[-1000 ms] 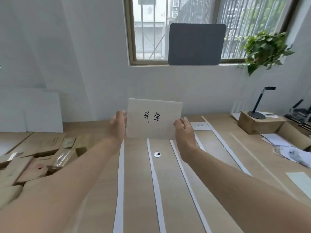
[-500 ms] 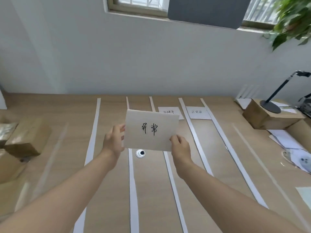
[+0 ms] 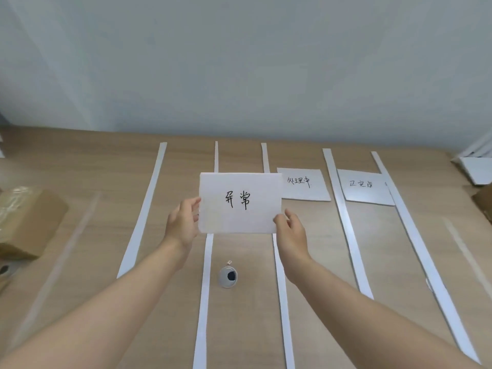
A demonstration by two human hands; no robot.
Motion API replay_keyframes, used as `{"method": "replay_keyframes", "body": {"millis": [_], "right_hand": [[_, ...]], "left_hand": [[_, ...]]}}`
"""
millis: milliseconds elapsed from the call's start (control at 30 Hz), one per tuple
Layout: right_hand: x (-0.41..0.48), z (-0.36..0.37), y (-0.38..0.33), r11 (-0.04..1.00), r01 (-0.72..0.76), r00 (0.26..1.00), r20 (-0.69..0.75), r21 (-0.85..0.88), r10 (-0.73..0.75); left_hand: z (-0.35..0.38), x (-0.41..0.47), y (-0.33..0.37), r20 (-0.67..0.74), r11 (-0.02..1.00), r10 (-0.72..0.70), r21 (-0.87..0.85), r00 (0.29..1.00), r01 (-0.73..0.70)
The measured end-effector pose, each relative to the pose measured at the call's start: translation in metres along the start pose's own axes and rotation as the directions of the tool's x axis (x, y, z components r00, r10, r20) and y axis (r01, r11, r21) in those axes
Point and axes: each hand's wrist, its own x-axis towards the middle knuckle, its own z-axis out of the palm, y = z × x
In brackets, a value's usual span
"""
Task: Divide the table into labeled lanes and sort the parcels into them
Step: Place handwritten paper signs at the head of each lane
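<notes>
paper label card (image 3: 240, 203), likely light and floppy, was pinched at its nine o'clock edge by the left hand (image 3: 182, 225) and five o'clock corner by the right hand (image 3: 291, 230).

One wide-angle camera (worn on the head) looks forward and down across the table (image 3: 80, 161) to the wall (image 3: 239, 62) at 12 o'clock. The left hand (image 3: 183, 225) and right hand (image 3: 291, 235), close in from 7 and 5 o'clock, hold the label card (image 3: 239, 203) mid-frame.
</notes>
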Motion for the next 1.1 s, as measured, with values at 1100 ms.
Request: {"method": "replay_keyframes", "body": {"millis": [1100], "right_hand": [[-0.008,0.071,-0.051,0.986,0.054,0.998,0.035,0.158,-0.061]], "left_hand": [[-0.031,0.053,0.015,-0.015,0.990,0.092,0.106,0.996,-0.090]]}}
